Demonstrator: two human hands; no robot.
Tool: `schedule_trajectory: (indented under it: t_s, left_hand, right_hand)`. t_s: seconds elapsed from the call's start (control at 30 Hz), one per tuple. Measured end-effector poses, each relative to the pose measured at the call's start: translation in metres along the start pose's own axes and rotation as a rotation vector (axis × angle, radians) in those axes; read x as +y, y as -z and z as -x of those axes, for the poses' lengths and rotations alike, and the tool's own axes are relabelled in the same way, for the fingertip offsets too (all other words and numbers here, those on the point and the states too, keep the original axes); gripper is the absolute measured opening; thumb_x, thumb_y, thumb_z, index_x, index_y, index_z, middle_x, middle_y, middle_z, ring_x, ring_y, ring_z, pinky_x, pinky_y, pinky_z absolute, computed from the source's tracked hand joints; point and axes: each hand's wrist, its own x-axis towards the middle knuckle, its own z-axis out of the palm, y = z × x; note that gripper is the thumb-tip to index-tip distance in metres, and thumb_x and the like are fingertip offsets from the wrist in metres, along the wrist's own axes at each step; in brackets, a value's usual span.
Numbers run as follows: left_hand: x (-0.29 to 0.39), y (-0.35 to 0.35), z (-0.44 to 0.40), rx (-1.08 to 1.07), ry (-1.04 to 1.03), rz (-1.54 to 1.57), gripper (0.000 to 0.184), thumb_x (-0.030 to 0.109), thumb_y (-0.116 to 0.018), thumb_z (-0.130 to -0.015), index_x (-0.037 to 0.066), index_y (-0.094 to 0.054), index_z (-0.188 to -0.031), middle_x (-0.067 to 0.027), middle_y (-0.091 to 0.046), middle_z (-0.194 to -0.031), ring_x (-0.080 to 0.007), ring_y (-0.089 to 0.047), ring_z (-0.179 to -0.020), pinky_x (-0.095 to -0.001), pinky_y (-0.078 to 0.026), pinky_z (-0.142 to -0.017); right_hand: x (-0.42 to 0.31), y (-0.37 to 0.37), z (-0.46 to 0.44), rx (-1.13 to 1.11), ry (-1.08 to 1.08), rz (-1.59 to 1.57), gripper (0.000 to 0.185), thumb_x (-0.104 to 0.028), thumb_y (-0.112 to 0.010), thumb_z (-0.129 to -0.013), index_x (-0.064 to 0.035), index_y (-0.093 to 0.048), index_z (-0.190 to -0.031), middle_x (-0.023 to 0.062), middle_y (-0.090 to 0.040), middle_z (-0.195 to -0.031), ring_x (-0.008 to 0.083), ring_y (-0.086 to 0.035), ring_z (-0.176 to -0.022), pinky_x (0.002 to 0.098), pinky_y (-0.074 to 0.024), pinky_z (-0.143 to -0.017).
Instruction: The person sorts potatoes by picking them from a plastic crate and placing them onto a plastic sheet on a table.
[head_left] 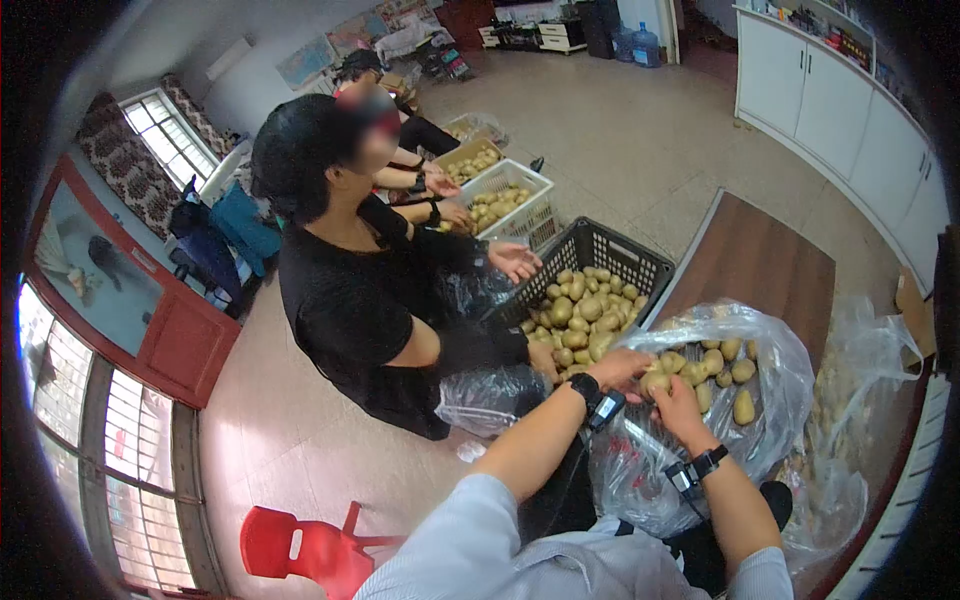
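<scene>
Both my hands are at the left side of an open clear plastic bag (790,400) of potatoes. A potato (655,383) sits between them. My left hand (622,368) has its fingers curled at the potato's upper left. My right hand (680,408) touches the same potato from below, with its fingers bent around it. More potatoes (743,371) lie loose in the bag, and one (744,407) is near its right side. To the left stands a black crate (640,257) filled with potatoes (580,315).
A co-worker in black (350,290) kneels or sits left of the black crate, hands by its potatoes. Behind are other people and a white crate (540,190). A brown board (750,260) lies beyond the bag; a red chair (310,550) stands lower left.
</scene>
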Motion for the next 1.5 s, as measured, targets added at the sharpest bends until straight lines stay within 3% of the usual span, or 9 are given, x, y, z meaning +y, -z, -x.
schedule_trajectory:
  t_s: [0.03, 0.07, 0.2, 0.27, 0.4, 0.47, 0.67, 1.03, 1.5]
  left_hand:
    - [0.003, -0.007, 0.004, 0.029, 0.015, 0.008, 0.047, 0.041, -0.055, -0.091, 0.002, -0.049, -0.117, -0.0159, -0.058, -0.107, -0.0277, -0.063, -0.082, -0.0401, -0.058, -0.063]
    - [0.007, -0.01, 0.009, -0.009, 0.016, -0.021, 0.046, 0.041, -0.055, -0.091, 0.002, -0.05, -0.116, -0.0137, -0.059, -0.102, -0.0254, -0.064, -0.078, -0.0378, -0.058, -0.06]
    - [0.005, -0.004, 0.005, -0.048, 0.059, -0.188, 0.044, 0.043, -0.054, -0.092, 0.004, -0.053, -0.113, -0.0062, -0.061, -0.088, -0.0175, -0.063, -0.065, -0.031, -0.054, -0.052]
    - [0.001, 0.002, -0.002, -0.042, 0.065, -0.144, 0.044, 0.044, -0.055, -0.091, 0.005, -0.053, -0.112, -0.0051, -0.06, -0.088, -0.0161, -0.062, -0.062, -0.0296, -0.054, -0.051]
    - [0.009, 0.002, 0.01, 0.071, -0.028, 0.013, 0.041, 0.044, -0.056, -0.091, 0.008, -0.054, -0.109, -0.0038, -0.06, -0.087, -0.0145, -0.06, -0.059, -0.0269, -0.051, -0.049]
    - [0.004, 0.009, 0.007, 0.124, -0.066, 0.066, 0.04, 0.044, -0.055, -0.091, 0.008, -0.053, -0.109, -0.004, -0.06, -0.087, -0.0146, -0.06, -0.06, -0.0268, -0.051, -0.049]
    - [-0.005, 0.03, -0.001, 0.311, -0.138, 0.181, 0.035, 0.04, -0.053, -0.093, 0.009, -0.052, -0.109, -0.0054, -0.059, -0.089, -0.016, -0.061, -0.064, -0.0285, -0.053, -0.051]
    - [-0.01, 0.048, -0.004, 0.529, -0.224, 0.293, 0.033, 0.031, -0.049, -0.092, 0.003, -0.054, -0.109, -0.0094, -0.058, -0.087, -0.0187, -0.062, -0.064, -0.0317, -0.056, -0.052]
    - [-0.028, 0.075, -0.019, 0.652, -0.23, 0.365, 0.023, 0.019, -0.051, -0.088, 0.0, -0.058, -0.098, -0.0174, -0.062, -0.099, -0.0285, -0.065, -0.078, -0.0393, -0.055, -0.061]
  right_hand:
    - [0.0, -0.001, -0.001, -0.004, 0.011, 0.14, 0.033, -0.024, -0.057, -0.091, 0.0017, -0.052, -0.111, 0.0144, -0.063, -0.082, 0.0175, -0.06, -0.059, 0.0317, -0.0487, -0.055]
    - [0.019, -0.004, -0.008, 0.156, 0.361, 0.374, 0.028, -0.023, -0.051, -0.093, 0.0048, -0.057, -0.093, 0.0136, -0.061, -0.071, 0.0189, -0.059, -0.057, 0.0323, -0.0465, -0.052]
    - [-0.009, -0.003, 0.001, 0.065, 0.181, 0.242, 0.029, -0.023, -0.052, -0.093, 0.0048, -0.058, -0.093, 0.0156, -0.062, -0.071, 0.0237, -0.061, -0.06, 0.0355, -0.0468, -0.057]
    - [0.0, 0.0, -0.002, 0.074, 0.172, 0.26, 0.03, -0.024, -0.054, -0.092, 0.0029, -0.058, -0.102, 0.0223, -0.063, -0.088, 0.035, -0.062, -0.076, 0.0413, -0.0467, -0.067]
    - [0.028, 0.011, -0.003, 0.189, 0.289, 0.401, 0.027, -0.018, -0.06, -0.085, 0.0009, -0.059, -0.104, 0.0211, -0.062, -0.093, 0.0354, -0.059, -0.09, 0.0445, -0.0441, -0.078]
    - [0.038, 0.02, 0.001, 0.279, 0.362, 0.768, 0.037, -0.013, -0.065, -0.077, -0.0028, -0.057, -0.112, 0.0185, -0.059, -0.107, 0.0358, -0.054, -0.101, 0.0459, -0.0421, -0.085]
    - [0.071, 0.034, 0.004, 0.311, 0.327, 0.956, 0.056, -0.01, -0.067, -0.07, -0.0078, -0.051, -0.123, 0.0122, -0.049, -0.123, 0.0355, -0.046, -0.11, 0.0456, -0.0418, -0.09]
    - [0.061, 0.025, 0.003, 0.301, 0.506, 1.085, 0.031, -0.01, -0.056, -0.076, -0.0102, -0.059, -0.107, 0.0117, -0.057, -0.108, 0.0344, -0.054, -0.097, 0.0453, -0.0437, -0.082]
    - [0.074, 0.018, 0.023, 0.149, 0.362, 1.087, 0.027, -0.009, -0.054, -0.08, -0.0139, -0.054, -0.106, 0.0129, -0.053, -0.106, 0.0336, -0.061, -0.075, 0.043, -0.0512, -0.067]
